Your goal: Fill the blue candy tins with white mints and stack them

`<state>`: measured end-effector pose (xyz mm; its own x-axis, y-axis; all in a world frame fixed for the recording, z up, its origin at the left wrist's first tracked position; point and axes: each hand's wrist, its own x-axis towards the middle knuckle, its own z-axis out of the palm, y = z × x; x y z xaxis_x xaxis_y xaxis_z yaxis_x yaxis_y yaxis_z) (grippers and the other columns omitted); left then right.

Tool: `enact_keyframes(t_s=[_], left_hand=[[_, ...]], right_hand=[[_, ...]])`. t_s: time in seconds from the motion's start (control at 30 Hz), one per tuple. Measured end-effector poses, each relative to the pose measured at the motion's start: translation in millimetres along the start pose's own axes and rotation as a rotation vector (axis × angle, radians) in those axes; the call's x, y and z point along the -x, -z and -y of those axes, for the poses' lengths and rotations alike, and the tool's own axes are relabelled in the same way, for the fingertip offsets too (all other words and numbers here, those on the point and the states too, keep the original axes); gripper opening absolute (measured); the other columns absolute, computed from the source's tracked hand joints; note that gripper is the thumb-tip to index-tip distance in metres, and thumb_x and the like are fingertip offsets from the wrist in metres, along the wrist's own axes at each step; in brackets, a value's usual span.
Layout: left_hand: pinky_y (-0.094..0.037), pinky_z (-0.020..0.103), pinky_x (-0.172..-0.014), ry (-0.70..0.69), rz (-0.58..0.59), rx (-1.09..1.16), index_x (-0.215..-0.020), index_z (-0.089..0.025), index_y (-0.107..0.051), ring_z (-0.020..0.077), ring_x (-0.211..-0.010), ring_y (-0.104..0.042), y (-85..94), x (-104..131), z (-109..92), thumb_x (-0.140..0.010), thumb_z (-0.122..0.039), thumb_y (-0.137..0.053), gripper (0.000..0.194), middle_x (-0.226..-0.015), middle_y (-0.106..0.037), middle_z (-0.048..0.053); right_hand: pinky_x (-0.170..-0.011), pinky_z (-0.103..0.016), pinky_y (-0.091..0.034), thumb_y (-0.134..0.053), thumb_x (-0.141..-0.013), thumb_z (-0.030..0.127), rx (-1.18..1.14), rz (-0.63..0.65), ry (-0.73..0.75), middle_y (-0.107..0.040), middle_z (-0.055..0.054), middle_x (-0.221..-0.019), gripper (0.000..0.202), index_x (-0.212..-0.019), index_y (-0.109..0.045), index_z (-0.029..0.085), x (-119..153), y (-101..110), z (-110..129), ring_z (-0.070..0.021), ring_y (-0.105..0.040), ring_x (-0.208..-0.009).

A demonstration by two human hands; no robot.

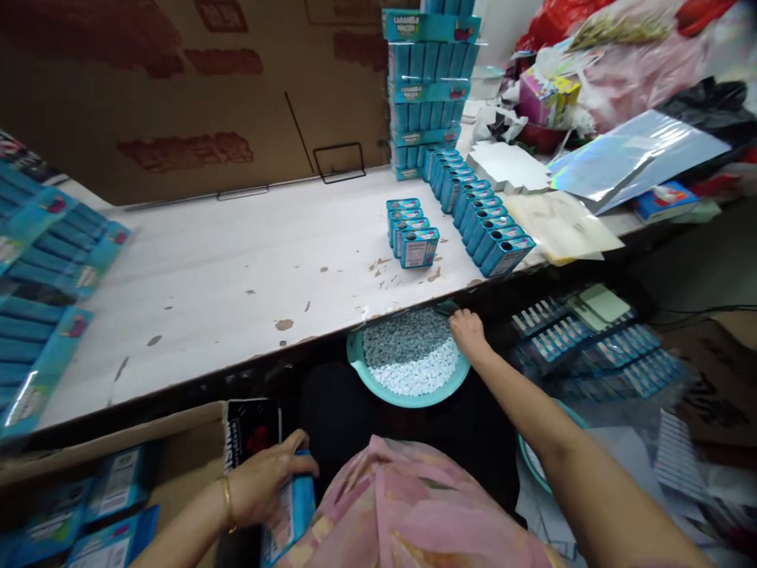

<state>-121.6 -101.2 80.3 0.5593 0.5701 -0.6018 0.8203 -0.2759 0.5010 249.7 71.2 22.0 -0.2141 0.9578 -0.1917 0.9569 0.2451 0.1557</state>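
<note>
My left hand (269, 483), with a gold bracelet at the wrist, is wrapped round a blue package (296, 505) beside my lap. At the right rim of a turquoise basin (407, 398) my right hand (468, 327) is closed; a small dark item (446, 307) shows at its fingertips, too unclear to name. Small white pieces (414, 375) fill much of the basin, which sits under the table's front edge. Above it on the table stand several small blue boxes (419, 248) in a short row.
A longer row of blue boxes (502, 251) and a tall stack of blue packs (429, 95) stand on the white table (236, 276). An open carton (183, 457) with blue packages is lower left. More packs (597, 347) lie at the right, below plastic sheets (639, 158).
</note>
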Motion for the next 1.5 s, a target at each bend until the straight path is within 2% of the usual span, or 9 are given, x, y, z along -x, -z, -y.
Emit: enact_keyframes(t_s=[0.17, 0.27, 0.37, 0.47, 0.63, 0.87, 1.03, 1.3, 1.5], left_hand=[[-0.04, 0.03, -0.076, 0.03, -0.001, -0.016, -0.081, -0.022, -0.059, 0.022, -0.084, -0.051, 13.4, 8, -5, -0.047, -0.031, -0.067, 0.036, -0.088, -0.057, 0.004], [-0.041, 0.029, -0.078, 0.074, -0.111, 0.172, -0.093, -0.024, -0.059, 0.0201, -0.084, -0.052, 32.3, 9, -1, -0.06, -0.035, -0.061, 0.034, -0.086, -0.06, 0.003], [-0.039, 0.031, -0.085, 0.091, -0.313, 0.517, -0.106, -0.026, -0.055, 0.0208, -0.094, -0.051, 39.0, -4, 5, -0.068, -0.038, -0.056, 0.04, -0.101, -0.059, 0.003], [-0.043, 0.033, -0.082, 0.098, -0.498, 0.955, -0.109, -0.021, -0.051, 0.022, -0.095, -0.053, 31.6, -29, 5, -0.069, -0.041, -0.055, 0.045, -0.104, -0.059, 0.006], [-0.045, 0.035, -0.08, 0.064, -0.66, 1.311, -0.103, -0.016, -0.051, 0.0215, -0.09, -0.056, 22.2, -67, -6, -0.062, -0.036, -0.064, 0.048, -0.1, -0.06, 0.008], [-0.043, 0.038, -0.085, 0.094, -0.846, 1.237, -0.102, -0.014, -0.05, 0.0198, -0.089, -0.056, 20.4, -90, -3, -0.058, -0.035, -0.067, 0.051, -0.096, -0.061, 0.006], [-0.043, 0.037, -0.084, 0.094, -0.915, 1.137, -0.099, -0.014, -0.049, 0.0191, -0.089, -0.056, 21.7, -97, -8, -0.061, -0.039, -0.064, 0.048, -0.095, -0.06, 0.006], [-0.042, 0.033, -0.082, 0.03, -1.013, 0.915, -0.098, -0.015, -0.046, 0.0161, -0.085, -0.055, 30.4, -118, -18, -0.064, -0.035, -0.06, 0.042, -0.091, -0.057, 0.004], [-0.041, 0.03, -0.078, 0.046, -1.03, 0.685, -0.1, -0.017, -0.044, 0.0152, -0.081, -0.053, 34.0, -151, -32, -0.065, -0.032, -0.057, 0.04, -0.088, -0.055, 0.002]], right_hand=[[-0.064, -0.029, -0.039, -0.031, -0.08, 0.005, -0.068, 0.068, 0.081, -0.058, -0.02, -0.097, 0.034, -0.103, -0.056, 0.003, -24, -19, 43, -0.0221, -0.054, -0.087], [-0.064, -0.027, -0.039, -0.033, -0.08, 0.008, -0.098, 0.105, 0.163, -0.061, -0.017, -0.091, 0.033, -0.102, -0.058, 0.007, -16, -24, 56, -0.0204, -0.055, -0.083], [-0.07, -0.028, -0.039, -0.033, -0.082, 0.012, -0.113, 0.11, 0.251, -0.06, -0.013, -0.094, 0.032, -0.103, -0.057, 0.014, 5, -20, 44, -0.0197, -0.054, -0.087], [-0.072, -0.029, -0.039, -0.03, -0.082, 0.012, -0.095, 0.073, 0.2, -0.056, -0.013, -0.103, 0.038, -0.115, -0.049, 0.017, 23, -8, 13, -0.0208, -0.051, -0.092], [-0.076, -0.031, -0.038, -0.031, -0.081, 0.011, -0.159, 0.271, 0.076, -0.057, -0.015, -0.098, 0.034, -0.104, -0.056, 0.015, 34, 1, -10, -0.0219, -0.051, -0.094], [-0.074, -0.027, -0.039, -0.039, -0.08, 0.018, -0.376, 0.34, 0.08, -0.062, -0.009, -0.097, 0.026, -0.096, -0.06, 0.019, 10, -38, 62, -0.0189, -0.056, -0.09], [-0.072, -0.022, -0.04, -0.044, -0.079, 0.023, -0.594, 0.346, 0.145, -0.064, -0.005, -0.092, 0.024, -0.093, -0.062, 0.016, 0, -48, 70, -0.016, -0.057, -0.086], [-0.072, -0.023, -0.04, -0.049, -0.074, 0.019, -0.996, 0.235, 0.313, -0.064, -0.001, -0.087, 0.026, -0.096, -0.061, 0.014, 21, 1, 23, -0.0163, -0.056, -0.082], [-0.075, -0.024, -0.038, -0.049, -0.075, 0.024, -0.827, 0.158, 0.361, -0.064, -0.002, -0.092, 0.025, -0.097, -0.061, 0.019, 30, 59, -1, -0.0168, -0.055, -0.086]])
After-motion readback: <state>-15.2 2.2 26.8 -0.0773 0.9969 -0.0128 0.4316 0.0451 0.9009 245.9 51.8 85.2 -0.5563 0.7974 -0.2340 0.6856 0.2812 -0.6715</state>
